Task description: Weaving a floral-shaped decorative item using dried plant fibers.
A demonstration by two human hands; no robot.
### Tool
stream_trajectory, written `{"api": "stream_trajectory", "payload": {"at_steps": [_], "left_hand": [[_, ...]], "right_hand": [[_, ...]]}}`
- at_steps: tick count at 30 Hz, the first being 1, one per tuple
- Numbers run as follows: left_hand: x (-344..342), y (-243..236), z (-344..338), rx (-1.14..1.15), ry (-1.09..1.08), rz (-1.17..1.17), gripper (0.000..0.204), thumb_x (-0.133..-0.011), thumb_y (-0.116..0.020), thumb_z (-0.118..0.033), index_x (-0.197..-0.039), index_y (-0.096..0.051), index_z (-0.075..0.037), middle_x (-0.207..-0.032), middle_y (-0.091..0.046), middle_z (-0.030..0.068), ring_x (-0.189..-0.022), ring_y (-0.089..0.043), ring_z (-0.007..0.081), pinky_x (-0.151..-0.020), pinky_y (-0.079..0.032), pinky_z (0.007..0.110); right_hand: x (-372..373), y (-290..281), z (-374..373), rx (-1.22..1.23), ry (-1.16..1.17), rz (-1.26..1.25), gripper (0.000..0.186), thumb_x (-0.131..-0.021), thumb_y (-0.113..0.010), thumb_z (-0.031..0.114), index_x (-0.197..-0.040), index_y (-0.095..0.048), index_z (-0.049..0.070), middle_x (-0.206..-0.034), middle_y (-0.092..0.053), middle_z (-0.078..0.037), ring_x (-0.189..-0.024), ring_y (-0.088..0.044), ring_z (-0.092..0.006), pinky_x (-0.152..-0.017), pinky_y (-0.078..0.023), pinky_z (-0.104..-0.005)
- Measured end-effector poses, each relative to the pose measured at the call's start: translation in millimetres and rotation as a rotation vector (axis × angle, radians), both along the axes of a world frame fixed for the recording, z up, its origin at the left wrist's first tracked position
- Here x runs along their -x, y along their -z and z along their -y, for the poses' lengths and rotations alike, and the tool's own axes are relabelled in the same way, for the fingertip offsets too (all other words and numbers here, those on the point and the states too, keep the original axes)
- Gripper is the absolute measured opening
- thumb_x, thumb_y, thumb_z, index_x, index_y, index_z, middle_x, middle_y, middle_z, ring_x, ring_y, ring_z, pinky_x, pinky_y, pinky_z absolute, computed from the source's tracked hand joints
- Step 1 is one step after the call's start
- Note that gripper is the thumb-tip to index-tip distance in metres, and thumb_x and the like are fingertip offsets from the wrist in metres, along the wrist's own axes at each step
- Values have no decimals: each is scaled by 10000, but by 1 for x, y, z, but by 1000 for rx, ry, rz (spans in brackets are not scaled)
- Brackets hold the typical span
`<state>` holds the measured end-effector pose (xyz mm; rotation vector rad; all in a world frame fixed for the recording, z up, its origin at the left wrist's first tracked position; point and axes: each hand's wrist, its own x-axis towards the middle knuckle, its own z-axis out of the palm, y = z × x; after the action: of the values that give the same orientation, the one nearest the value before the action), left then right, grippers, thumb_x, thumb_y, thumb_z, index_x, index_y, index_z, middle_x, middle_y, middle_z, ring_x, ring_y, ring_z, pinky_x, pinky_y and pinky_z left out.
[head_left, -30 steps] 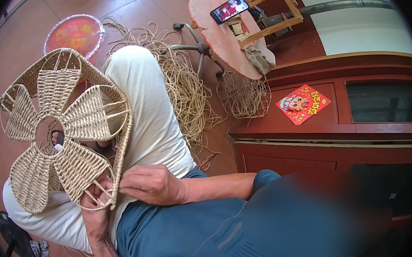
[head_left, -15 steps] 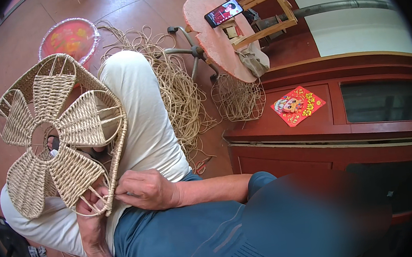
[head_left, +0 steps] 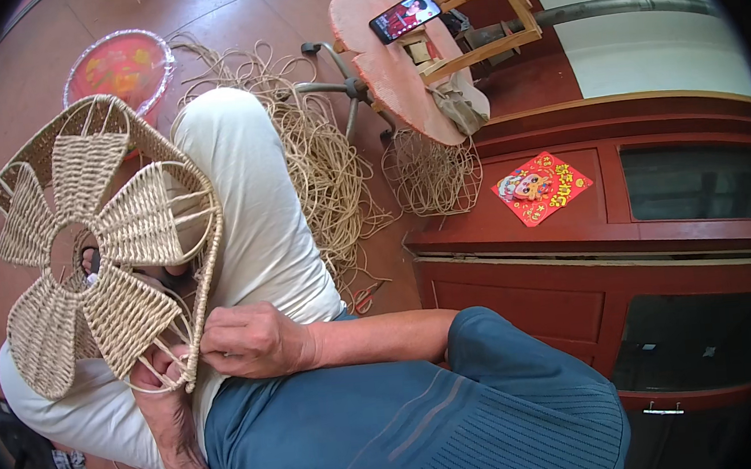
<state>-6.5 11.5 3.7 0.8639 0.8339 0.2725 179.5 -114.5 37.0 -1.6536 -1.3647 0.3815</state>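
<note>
A woven basket (head_left: 119, 312) of straw-coloured cord rests across my lap, its flower-shaped face of several petals toward me. The petals meet at a round ring, and bare ribs show at some petal tips. My left hand (head_left: 162, 383) is behind the lower petal's bare ribs, its fingers curled around the basket's edge and partly hidden by the ribs. Against the braided rim (head_left: 204, 290), just right of it, my right hand (head_left: 255, 339) is closed in a pinch. Whatever lies between its fingertips is too small or hidden to make out.
Loose cord (head_left: 320, 163) lies heaped on the floor beyond my knee. A pink round-topped stand (head_left: 378, 64) carries a phone (head_left: 406, 17) and a wooden frame (head_left: 512, 8). A wire-like basket (head_left: 433, 176) stands beside the red cabinet (head_left: 505, 290). A red tray (head_left: 120, 69) sits at far left.
The basket and both hands have shifted slightly left in the view. My right hand's fingers have turned a little at the rim, still pinched; the left hand keeps its grip.
</note>
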Motion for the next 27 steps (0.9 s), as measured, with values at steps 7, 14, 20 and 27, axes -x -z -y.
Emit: {"api": "stream_trajectory", "payload": {"at_steps": [7,14,20,27], "left_hand": [[-15,6,-3,-23,27,179,459,-955,-854,-75,-1363,-671,28,-1126,-822,140,-998,-792,208,-906,-643,342],[-7,-13,-5,122,4,261,628,-950,-721,20,-1551,-541,52,-1249,-792,165,-1175,-746,198,-1056,-578,325],[2,-32,-7,193,26,325,744,-955,-733,-73,-1618,-438,93,-1379,-735,203,-1290,-707,240,-1175,-507,351],[-9,-47,10,123,-39,86,695,-988,-831,-102,-1581,-507,62,-1327,-737,130,-1227,-708,178,-1109,-543,316]], "right_hand": [[-19,-28,13,574,165,-1081,73,-973,-744,37,-1034,-709,19,-916,-710,1,-718,-654,-42,-633,-541,-229],[-18,-36,5,541,140,-922,150,-972,-740,93,-1080,-720,-8,-947,-712,-32,-780,-667,-68,-639,-562,-244],[-12,-33,6,486,91,-611,152,-1005,-793,116,-1095,-748,2,-968,-707,-65,-758,-661,-106,-687,-549,-275],[-26,-33,3,704,22,-898,177,-1073,-717,189,-1071,-732,13,-818,-625,22,-690,-573,-53,-603,-461,-237]]}}
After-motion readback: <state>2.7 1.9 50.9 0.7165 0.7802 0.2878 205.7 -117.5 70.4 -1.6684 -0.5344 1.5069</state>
